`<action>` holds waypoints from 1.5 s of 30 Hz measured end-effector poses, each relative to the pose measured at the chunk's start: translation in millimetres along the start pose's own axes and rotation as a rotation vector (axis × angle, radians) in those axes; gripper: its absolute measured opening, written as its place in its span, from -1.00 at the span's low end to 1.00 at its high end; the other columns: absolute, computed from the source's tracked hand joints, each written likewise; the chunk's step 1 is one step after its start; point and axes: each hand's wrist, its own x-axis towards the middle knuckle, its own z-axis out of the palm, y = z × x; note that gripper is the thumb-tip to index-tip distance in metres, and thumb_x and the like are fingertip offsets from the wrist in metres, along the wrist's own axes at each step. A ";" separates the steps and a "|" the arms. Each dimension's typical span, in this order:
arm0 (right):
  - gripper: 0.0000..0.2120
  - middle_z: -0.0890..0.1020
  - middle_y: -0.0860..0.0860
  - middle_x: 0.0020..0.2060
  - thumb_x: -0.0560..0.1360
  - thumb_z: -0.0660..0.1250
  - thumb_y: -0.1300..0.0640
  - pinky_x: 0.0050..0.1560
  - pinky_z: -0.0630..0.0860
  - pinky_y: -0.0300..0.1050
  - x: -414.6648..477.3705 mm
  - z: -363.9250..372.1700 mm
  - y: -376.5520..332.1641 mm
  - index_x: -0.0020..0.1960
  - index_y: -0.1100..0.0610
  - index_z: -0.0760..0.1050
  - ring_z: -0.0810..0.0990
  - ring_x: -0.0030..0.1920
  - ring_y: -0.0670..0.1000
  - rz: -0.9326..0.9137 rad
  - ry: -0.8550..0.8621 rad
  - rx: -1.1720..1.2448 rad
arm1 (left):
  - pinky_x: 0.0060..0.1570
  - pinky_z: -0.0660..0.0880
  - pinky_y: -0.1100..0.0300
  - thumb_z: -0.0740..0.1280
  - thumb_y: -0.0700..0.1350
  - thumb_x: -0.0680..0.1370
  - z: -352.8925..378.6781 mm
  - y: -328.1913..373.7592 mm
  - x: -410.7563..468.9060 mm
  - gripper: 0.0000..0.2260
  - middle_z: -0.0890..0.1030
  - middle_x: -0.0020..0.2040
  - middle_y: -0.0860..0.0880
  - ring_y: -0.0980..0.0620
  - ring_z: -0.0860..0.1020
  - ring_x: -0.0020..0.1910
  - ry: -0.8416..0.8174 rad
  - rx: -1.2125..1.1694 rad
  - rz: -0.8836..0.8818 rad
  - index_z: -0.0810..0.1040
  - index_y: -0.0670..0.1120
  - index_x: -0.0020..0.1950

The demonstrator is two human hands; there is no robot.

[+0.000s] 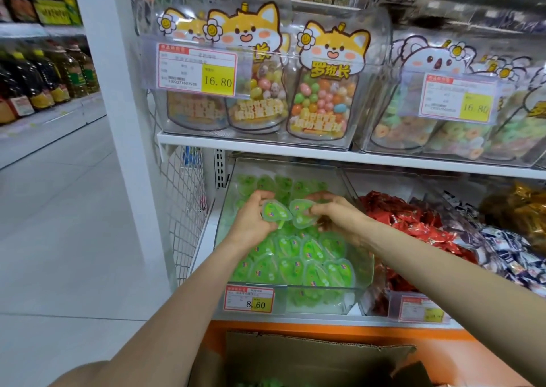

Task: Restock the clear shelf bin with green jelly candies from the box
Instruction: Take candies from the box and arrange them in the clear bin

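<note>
Candies: small green heart-shaped jelly cups with film lids (pixel 295 259), plenty already layered in the clear plastic shelf bin (pixel 365 268) on the lower shelf.
Left hand: the left hand (pixel 251 218) has its fingers curled round one jelly cup (pixel 276 211), held above the middle of the bin.
Right hand: the right hand (pixel 339 213) is pinching a second cup (pixel 302 209), just beside the first.
Box: brown cardboard box (pixel 310 354), flaps open, below the shelf, a bit of green showing inside.
Handling: my guess is they're light, with thin shells that dent if squeezed and glossy film that's probably slippery.
Where to grab: honestly, by the rim edges, thumb off the lid.
Neighbour: red-wrapped sweets (pixel 413 224) fill the next bin, so drop carefully.
</note>
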 end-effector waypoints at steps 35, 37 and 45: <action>-0.86 0.56 0.10 -0.27 0.45 0.38 0.33 -0.52 0.53 -0.25 18.7 9.0 -23.3 -0.15 0.15 0.46 0.55 -0.49 -0.04 -0.077 0.183 0.184 | 0.34 0.16 0.20 0.43 -0.15 0.45 6.7 -1.2 5.8 -0.44 0.36 0.33 -0.13 -0.07 0.27 0.37 0.028 0.512 0.121 0.31 -0.13 0.40; -0.88 0.57 0.14 -0.24 0.44 0.36 0.36 -0.52 0.52 -0.26 28.8 25.4 -29.1 -0.19 0.18 0.48 0.58 -0.42 0.01 0.014 0.110 0.273 | 0.30 0.22 0.18 0.43 -0.15 0.45 -20.5 6.0 -0.2 -0.49 0.41 0.28 -0.15 -0.10 0.34 0.32 0.103 0.544 0.163 0.37 -0.15 0.36; -0.84 0.38 0.11 -0.30 0.55 0.25 0.33 -0.66 0.42 -0.30 72.2 104.1 -30.0 -0.19 0.20 0.38 0.46 -0.69 -0.08 0.204 0.074 0.296 | 0.28 0.27 0.11 0.38 -0.18 0.48 -88.2 -12.9 -28.9 -0.63 0.44 0.26 -0.16 -0.11 0.36 0.29 0.215 0.619 0.156 0.46 -0.16 0.27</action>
